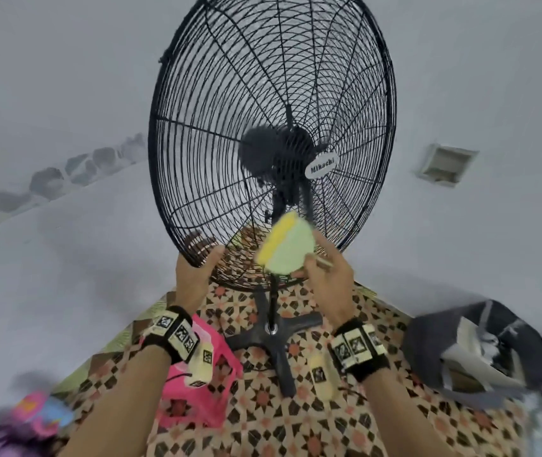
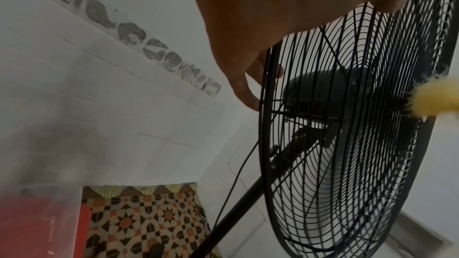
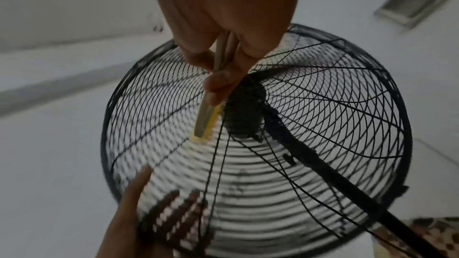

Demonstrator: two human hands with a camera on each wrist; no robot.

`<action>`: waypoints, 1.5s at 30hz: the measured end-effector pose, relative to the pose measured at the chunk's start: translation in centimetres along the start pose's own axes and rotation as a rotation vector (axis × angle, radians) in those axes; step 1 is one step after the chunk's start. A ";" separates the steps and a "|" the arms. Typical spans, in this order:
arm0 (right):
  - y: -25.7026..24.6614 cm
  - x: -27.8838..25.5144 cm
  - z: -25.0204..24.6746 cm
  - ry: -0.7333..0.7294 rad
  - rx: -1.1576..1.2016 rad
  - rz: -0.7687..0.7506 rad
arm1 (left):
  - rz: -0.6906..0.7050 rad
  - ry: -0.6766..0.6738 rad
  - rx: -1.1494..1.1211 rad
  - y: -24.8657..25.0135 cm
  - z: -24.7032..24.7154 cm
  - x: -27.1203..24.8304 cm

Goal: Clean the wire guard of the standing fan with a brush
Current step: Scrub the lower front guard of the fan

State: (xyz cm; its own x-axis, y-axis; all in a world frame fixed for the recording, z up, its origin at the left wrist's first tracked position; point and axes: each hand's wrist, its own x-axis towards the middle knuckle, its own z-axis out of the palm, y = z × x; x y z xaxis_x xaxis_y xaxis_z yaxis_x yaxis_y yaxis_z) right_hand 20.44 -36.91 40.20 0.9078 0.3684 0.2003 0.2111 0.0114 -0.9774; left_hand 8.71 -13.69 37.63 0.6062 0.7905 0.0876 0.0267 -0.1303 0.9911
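The standing fan's black wire guard [image 1: 272, 94] fills the middle of the head view, tilted toward me. My left hand [image 1: 208, 249] grips its lower-left rim, thumb in front and fingers [image 3: 178, 213] curled behind the wires. In the left wrist view those fingers [image 2: 250, 93] hook round the rim of the guard [image 2: 347, 154]. My right hand [image 1: 309, 258] holds a brush [image 1: 284, 247] with yellow and pale green bristles against the lower front wires. The right wrist view shows its thin wooden handle [image 3: 211, 95] pinched between thumb and fingers. Motion blurs the brush.
The fan's cross-shaped base [image 1: 276, 341] stands on a patterned mat [image 1: 296, 417]. A pink plastic stool [image 1: 203, 384] sits left of the base, and a dark bag [image 1: 477, 351] lies at the right. Colourful items [image 1: 42, 413] are at bottom left. White walls surround the fan.
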 end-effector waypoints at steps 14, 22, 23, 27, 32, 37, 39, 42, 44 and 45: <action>1.3 -4.4 2.4 0.087 0.115 0.032 | 0.062 -0.023 -0.001 0.4 0.4 0.0; 3.0 -7.4 5.7 -0.028 -0.097 -0.040 | 0.027 -0.018 0.003 0.1 -0.4 0.1; 2.9 -7.2 5.5 0.023 -0.076 -0.004 | 0.036 -0.024 0.017 0.5 -0.4 0.1; 2.1 -6.5 5.8 0.230 -0.028 0.043 | 0.054 -0.025 0.035 0.5 -0.1 0.1; 2.5 -9.7 6.4 0.048 -0.140 -0.018 | 0.029 -0.069 0.036 0.5 -0.2 0.0; 1.8 -8.8 6.6 0.246 -0.016 0.007 | 0.036 -0.061 0.062 0.4 0.3 0.2; 1.9 -9.3 7.5 0.271 -0.031 -0.007 | 0.024 -0.059 0.076 0.1 0.5 0.0; 3.1 -11.8 8.9 0.206 -0.051 0.052 | -0.001 -0.066 0.102 -0.6 0.3 0.1; 3.5 -13.1 9.6 0.218 -0.032 0.104 | 0.006 -0.078 0.095 -0.1 0.3 -0.2; 3.5 -13.2 9.9 0.258 0.011 0.129 | 0.020 -0.085 0.083 0.4 0.3 -0.4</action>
State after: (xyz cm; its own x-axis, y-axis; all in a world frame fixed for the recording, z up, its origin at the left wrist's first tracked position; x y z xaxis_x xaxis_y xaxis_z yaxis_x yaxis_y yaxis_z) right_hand 5.61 -32.52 33.48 0.9894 0.1184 0.0835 0.0852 -0.0095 -0.9963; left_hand 8.72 -14.29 37.98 0.6725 0.7340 0.0952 0.0771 -0.1974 0.9773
